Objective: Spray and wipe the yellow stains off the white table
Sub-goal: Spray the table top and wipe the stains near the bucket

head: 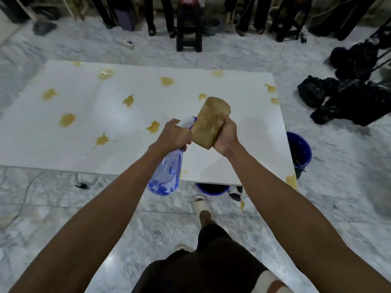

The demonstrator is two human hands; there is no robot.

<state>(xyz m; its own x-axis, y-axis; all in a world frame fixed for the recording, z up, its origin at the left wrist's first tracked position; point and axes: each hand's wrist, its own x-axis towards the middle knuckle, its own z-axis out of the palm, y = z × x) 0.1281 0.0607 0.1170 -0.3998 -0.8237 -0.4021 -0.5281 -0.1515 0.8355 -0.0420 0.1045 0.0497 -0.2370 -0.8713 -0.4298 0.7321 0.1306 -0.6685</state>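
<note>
A low white table (pixel 118 157) lies before me, dotted with several yellow stains (pixel 153 127). My left hand (pixel 174 137) grips the neck and trigger of a clear blue spray bottle (pixel 167 174), held above the table's near edge with its nozzle toward the cloth. My right hand (pixel 226 136) holds a folded brown cloth (pixel 209 121) up in the air over the table, just right of the nozzle. Both arms reach forward from the bottom of the view.
A blue bucket (pixel 300 152) stands on the marble floor at the table's right edge, another blue bucket (pixel 211 188) partly under the near edge. Black bags (pixel 347 98) lie at right. A dark stool (pixel 189 28) and several standing people's legs line the far side. Cables run on the floor at left.
</note>
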